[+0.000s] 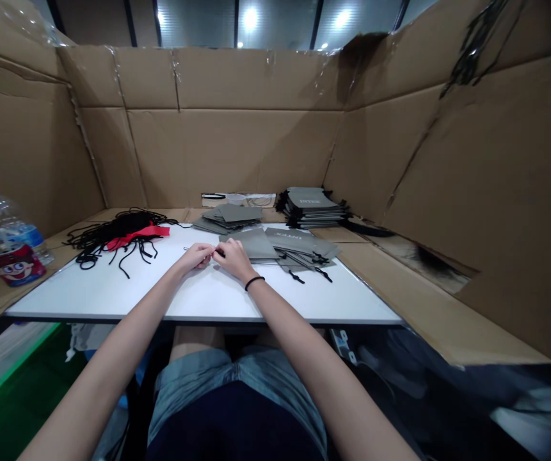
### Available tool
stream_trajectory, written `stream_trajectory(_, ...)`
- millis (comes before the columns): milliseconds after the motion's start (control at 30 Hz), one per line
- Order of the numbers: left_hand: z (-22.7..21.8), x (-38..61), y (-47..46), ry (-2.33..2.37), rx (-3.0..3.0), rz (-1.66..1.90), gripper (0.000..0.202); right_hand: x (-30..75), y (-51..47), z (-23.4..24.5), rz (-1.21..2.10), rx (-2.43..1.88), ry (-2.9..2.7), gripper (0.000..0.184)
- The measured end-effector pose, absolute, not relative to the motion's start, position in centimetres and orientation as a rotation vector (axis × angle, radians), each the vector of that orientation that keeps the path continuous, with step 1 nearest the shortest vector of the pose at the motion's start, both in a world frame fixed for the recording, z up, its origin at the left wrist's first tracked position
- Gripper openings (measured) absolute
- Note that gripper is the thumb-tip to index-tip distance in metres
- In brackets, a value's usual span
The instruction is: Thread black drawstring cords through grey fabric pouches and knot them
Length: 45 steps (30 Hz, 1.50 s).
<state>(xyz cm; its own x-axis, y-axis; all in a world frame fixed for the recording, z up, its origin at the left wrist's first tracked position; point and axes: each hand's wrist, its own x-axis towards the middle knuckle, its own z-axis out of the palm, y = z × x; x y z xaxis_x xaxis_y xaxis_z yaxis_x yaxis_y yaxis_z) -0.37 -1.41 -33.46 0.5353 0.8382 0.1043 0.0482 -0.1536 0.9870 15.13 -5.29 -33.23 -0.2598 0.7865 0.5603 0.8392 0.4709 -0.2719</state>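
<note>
My left hand (197, 257) and my right hand (233, 258) meet over the white board (112, 296), fingertips pinched together. A short bit of black cord (218, 253) shows between them; the rest is hidden by the fingers. Just beyond my right hand lies a grey pouch (251, 244). To its right, several printed grey pouches (297, 240) overlap, their knotted black drawstrings hanging toward me. On the left of the board, a heap of loose black cords (112, 225) lies around a red piece of material (138, 238).
Grey pouches without visible cords (231, 214) lie behind, and a tall stack of corded pouches (311, 200) stands back right. A water bottle (13, 221) and a red can (16, 264) are at left. Cardboard walls (237, 141) enclose the board; a green bin (20, 384) sits below.
</note>
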Motion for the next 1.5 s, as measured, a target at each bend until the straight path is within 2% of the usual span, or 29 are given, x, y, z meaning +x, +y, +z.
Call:
stream_trajectory(267, -33.7, -0.2, -1.2, 0.794, 1.642, 0.855, 0.039, 14.9, -5.2, -33.4, -0.269, -1.329, -2.129, 0.015)
stream_trajectory(567, -34.3, 0.8, -1.2, 1.049, 1.813, 1.315, 0.027, 14.2, -5.4, -32.8, -0.392, -1.267, -2.099, 0.019)
stream_trajectory(833, -33.0, 0.0, -1.7, 0.85, 1.714, 1.158, 0.03, 14.8, -5.9, -32.8, -0.418, -1.194, -2.087, 0.014)
stream_trajectory(1167, -32.6, -0.1, -1.7, 0.828, 1.445, 1.164, 0.022, 15.7, -5.8, -33.0, -0.137, -1.277, -1.965, 0.013)
stream_trajectory(1400, -32.4, -0.3, -1.9, 0.765, 1.476, 1.145, 0.025, 15.5, -5.7, -33.2, -0.1, -1.237, -1.997, 0.013)
stream_trajectory(1500, -32.6, -0.4, -1.6, 0.762, 1.473, 1.139, 0.034, 15.5, -5.5, -33.4, -0.1, -1.249, -1.999, 0.012)
